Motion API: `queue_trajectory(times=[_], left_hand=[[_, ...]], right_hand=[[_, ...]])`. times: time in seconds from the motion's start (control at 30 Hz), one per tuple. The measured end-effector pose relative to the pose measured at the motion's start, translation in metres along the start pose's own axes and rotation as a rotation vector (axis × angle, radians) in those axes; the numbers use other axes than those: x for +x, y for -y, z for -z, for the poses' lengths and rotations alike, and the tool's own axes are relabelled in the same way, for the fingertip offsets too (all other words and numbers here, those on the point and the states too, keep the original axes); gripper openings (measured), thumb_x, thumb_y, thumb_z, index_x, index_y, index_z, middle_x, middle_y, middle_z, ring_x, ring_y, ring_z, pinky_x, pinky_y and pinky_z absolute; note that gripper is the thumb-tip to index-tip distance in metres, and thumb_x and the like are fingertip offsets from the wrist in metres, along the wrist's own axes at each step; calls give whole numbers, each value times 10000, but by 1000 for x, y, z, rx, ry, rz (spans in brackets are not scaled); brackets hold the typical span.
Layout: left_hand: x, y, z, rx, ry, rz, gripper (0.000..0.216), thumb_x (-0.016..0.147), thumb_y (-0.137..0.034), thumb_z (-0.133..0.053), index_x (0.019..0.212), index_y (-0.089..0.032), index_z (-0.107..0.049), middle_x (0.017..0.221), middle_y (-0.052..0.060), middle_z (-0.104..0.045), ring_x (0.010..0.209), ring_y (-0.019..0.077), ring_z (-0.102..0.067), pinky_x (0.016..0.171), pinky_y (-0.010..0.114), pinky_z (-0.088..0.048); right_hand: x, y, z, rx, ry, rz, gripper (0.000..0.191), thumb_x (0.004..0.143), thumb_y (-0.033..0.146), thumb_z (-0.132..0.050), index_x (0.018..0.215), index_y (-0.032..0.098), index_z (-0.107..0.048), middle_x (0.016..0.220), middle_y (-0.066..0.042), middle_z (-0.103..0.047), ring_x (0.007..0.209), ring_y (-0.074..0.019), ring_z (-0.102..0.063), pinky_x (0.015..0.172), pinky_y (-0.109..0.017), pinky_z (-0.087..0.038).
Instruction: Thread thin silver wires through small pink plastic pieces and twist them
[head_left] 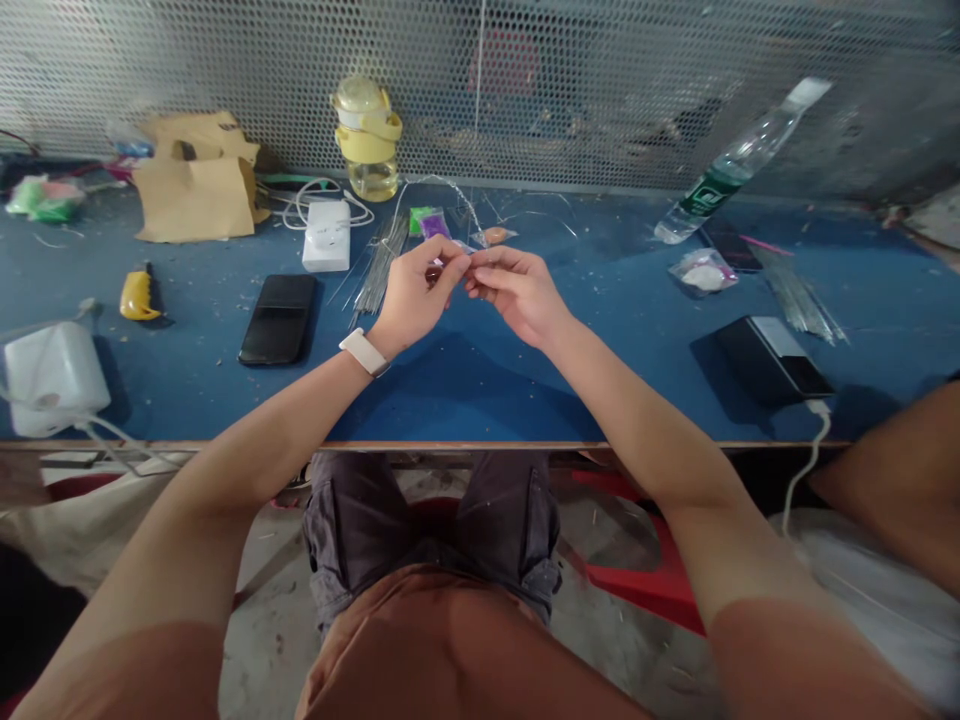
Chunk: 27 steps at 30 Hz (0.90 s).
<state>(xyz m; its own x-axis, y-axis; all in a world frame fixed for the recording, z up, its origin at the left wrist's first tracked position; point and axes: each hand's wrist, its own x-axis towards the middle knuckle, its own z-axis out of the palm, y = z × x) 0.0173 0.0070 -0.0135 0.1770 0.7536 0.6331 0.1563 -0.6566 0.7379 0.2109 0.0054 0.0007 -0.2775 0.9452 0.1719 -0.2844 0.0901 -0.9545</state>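
Observation:
Over the blue table, my left hand and my right hand meet fingertip to fingertip. Both are closed in a pinch, and whatever lies between the fingers is too small and hidden to name. A thin pale strand arches just behind the fingertips; I cannot tell whether it runs into them. Beside my left hand lies a bundle of thin straight wires. Small plastic bags, one green and one purple, lie behind it. A small bag with something orange-brown sits behind my right hand.
On the left are a phone, a yellow cutter, a white charger and brown paper. A yellow-lidded bottle stands behind. At right are a tilted water bottle, a black box and another person's arm.

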Motion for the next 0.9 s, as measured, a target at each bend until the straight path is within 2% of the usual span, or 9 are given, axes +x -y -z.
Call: queue_trajectory(times=[0.27, 0.47, 0.73, 0.9], left_hand=[[0, 1, -2, 105, -74, 28, 369, 1140, -504, -753, 900, -228, -694, 793, -4, -725, 570, 94, -564, 565, 269, -449], [1, 0, -4, 45, -64, 64, 406, 1132, -524, -759, 873, -218, -696, 743, -4, -698, 557, 97, -563, 558, 259, -452], [2, 6, -4, -116, -21, 130, 513, 1117, -658, -743, 862, -216, -692, 687, -1, -659, 503, 92, -531, 504, 248, -433], [2, 0, -4, -178, -7, 155, 536, 1109, -663, -753, 826, -214, -673, 680, -2, -649, 511, 90, -529, 502, 240, -437]], right_hand=[[7, -12, 7, 15, -4, 38, 431, 645, 421, -1129, 946, 275, -858, 922, 16, -832, 853, -163, -736, 877, -343, -668], [11, -20, 12, -81, -7, 103, 507, 633, 487, -1139, 995, 281, -850, 950, 8, -822, 952, -194, -761, 957, -386, -683], [4, -10, 13, -420, 41, 310, 484, 801, 584, -1047, 1110, 273, -842, 1054, -40, -837, 1047, -254, -804, 1082, -491, -699], [1, -8, 12, -572, 38, 370, 472, 905, 677, -936, 1090, 253, -839, 1054, -66, -842, 1030, -282, -808, 1040, -515, -715]])
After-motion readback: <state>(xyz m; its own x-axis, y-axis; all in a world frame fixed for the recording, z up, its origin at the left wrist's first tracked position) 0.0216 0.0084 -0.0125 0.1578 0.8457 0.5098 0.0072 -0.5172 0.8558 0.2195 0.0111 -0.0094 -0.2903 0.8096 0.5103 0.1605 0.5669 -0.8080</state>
